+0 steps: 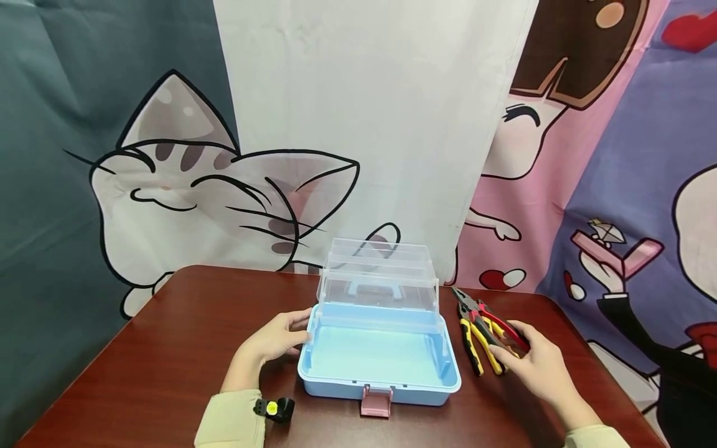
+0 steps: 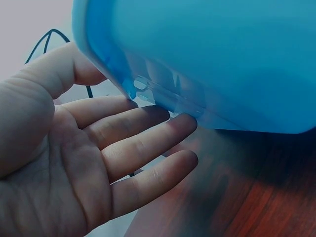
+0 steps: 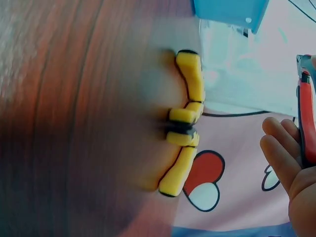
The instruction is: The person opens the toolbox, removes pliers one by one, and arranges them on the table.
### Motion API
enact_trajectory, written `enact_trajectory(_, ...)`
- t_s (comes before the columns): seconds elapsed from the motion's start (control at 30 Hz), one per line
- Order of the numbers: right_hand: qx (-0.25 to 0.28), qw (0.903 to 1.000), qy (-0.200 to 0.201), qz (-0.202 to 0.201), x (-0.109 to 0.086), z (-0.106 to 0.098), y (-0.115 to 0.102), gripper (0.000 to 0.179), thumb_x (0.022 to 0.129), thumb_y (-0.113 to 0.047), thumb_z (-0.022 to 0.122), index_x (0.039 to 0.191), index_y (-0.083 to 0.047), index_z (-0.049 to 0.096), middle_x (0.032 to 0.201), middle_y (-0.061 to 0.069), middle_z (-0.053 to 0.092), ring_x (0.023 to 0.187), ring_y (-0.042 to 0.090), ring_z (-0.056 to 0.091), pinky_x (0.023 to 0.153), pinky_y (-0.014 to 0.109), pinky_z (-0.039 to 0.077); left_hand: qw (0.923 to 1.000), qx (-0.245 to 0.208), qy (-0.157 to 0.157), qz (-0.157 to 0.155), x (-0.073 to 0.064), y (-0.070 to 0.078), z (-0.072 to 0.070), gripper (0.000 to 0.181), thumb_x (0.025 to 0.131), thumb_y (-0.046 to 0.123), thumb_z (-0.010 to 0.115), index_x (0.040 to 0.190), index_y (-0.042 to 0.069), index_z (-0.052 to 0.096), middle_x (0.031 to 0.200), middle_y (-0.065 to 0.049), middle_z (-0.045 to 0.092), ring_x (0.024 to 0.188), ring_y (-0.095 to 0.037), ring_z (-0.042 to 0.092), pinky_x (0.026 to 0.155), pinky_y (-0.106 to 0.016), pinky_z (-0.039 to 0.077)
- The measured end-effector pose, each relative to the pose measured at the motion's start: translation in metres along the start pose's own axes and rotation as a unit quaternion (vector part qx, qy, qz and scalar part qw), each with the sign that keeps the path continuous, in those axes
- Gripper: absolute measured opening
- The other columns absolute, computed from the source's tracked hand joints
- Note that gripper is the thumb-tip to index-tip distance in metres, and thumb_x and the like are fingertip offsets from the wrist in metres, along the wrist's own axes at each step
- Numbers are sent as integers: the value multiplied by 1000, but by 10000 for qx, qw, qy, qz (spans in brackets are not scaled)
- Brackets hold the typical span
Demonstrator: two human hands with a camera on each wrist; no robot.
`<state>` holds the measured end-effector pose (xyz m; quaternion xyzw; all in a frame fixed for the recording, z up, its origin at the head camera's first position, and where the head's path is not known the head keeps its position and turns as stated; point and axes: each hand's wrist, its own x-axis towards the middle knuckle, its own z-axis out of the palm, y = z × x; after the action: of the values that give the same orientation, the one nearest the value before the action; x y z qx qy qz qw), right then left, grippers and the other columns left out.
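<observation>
An open light-blue plastic toolbox [image 1: 375, 354] stands on the table, with its clear lid [image 1: 381, 292] tipped back and a pink latch [image 1: 376, 401] hanging at the front. My left hand [image 1: 274, 339] rests against the box's left side. In the left wrist view its fingers lie fairly straight along the wall [image 2: 163, 94], the thumb near the rim. To the right of the box, my right hand [image 1: 540, 367] holds pliers with red and black handles [image 1: 506, 328], their nose pointing away from me. Beneath them lie yellow-and-black-handled pliers [image 1: 469, 344]; several yellow handles [image 3: 190, 76] show in the right wrist view.
The reddish-brown wooden table [image 1: 185, 348] reaches back to a cartoon-printed cloth [image 1: 381, 124]. A black strap with a yellow button [image 1: 272, 408] sits at my left wrist. The table's right edge runs close beside my right hand.
</observation>
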<state>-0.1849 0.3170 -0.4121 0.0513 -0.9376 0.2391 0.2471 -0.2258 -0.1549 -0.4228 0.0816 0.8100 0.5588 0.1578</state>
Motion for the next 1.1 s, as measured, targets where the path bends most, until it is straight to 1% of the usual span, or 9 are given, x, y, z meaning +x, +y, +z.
enact_trajectory(0.17,-114,9997,-60,196,-2,0,8,59,69,-37,82,115,-6,60,99,15,68,77,9,54,63,19,45,10000,20,-34,9,-1,-1,2,61,89,12,58,146,6,36,143,-20,45,105,-21,62,81,-43,55)
enact_trajectory(0.3,-63,9993,-153,331,-3,0,13,60,72,-37,80,116,-4,59,96,16,67,64,6,49,57,22,41,10000,-38,7,-61,-2,-2,4,62,88,12,59,145,8,37,142,-19,47,108,-23,61,82,-45,54)
enact_trajectory(0.4,-35,9988,-187,447,-2,-2,17,59,73,-38,79,117,-4,58,93,15,67,60,4,47,55,23,39,10000,-40,-4,-52,-1,-2,5,62,87,12,59,145,8,38,141,-19,47,108,-23,60,82,-45,54)
enact_trajectory(0.5,-57,9984,-195,522,-1,-3,19,59,74,-39,78,117,-4,58,93,14,69,63,2,50,57,24,42,10000,-29,-32,-8,-2,-2,4,62,88,12,59,145,7,37,142,-20,46,106,-23,61,81,-44,55)
enact_trajectory(0.6,-62,9977,-256,632,0,-4,22,61,74,-40,77,118,-3,57,93,15,69,63,-1,50,58,24,43,9999,-43,-85,33,-2,-1,2,62,89,11,59,146,5,35,143,-21,45,106,-23,62,80,-44,55)
enact_trajectory(0.73,-63,9967,-296,754,1,-5,27,63,75,-42,76,119,-2,56,94,16,70,62,-3,49,57,23,42,10000,-15,-90,19,-2,0,0,62,89,13,59,146,5,35,144,-21,43,107,-22,61,81,-43,55)
enact_trajectory(0.87,-83,9966,-301,766,3,-6,32,63,76,-42,76,119,-1,56,94,16,71,64,-8,51,59,22,44,10000,11,-50,-25,0,0,-1,62,89,13,59,146,6,35,144,-20,44,108,-22,60,82,-43,55)
enact_trajectory(0.97,-132,9961,-315,813,4,-7,36,64,76,-42,76,120,0,55,94,17,71,65,-9,51,59,23,44,10000,10,-43,-28,0,0,-1,62,89,12,58,146,6,35,144,-20,44,109,-23,60,82,-43,55)
enact_trajectory(1.1,-143,9952,-331,905,4,-8,38,66,76,-42,76,121,1,54,93,18,70,62,-5,50,56,24,42,10000,22,3,-58,1,0,-1,62,89,12,59,146,6,36,143,-20,45,108,-23,61,82,-43,55)
